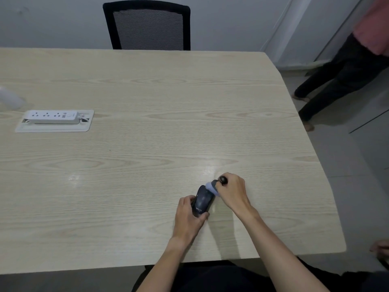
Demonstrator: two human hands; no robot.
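A dark computer mouse (202,201) with white lettering lies on the light wooden table (147,144), near its front right part. My left hand (188,218) grips the mouse's rear end from the left, fingers curled round it. My right hand (232,191) holds a small dark-handled tool (222,180) whose pale bluish-grey head (211,187) touches the mouse's front end. The fist hides most of the tool's handle.
A white power strip (53,117) sits in a recessed tray at the table's left. A black mesh chair (147,26) stands behind the far edge. A person's legs (336,81) are on the floor at right. A blurred white object (10,99) lies at far left.
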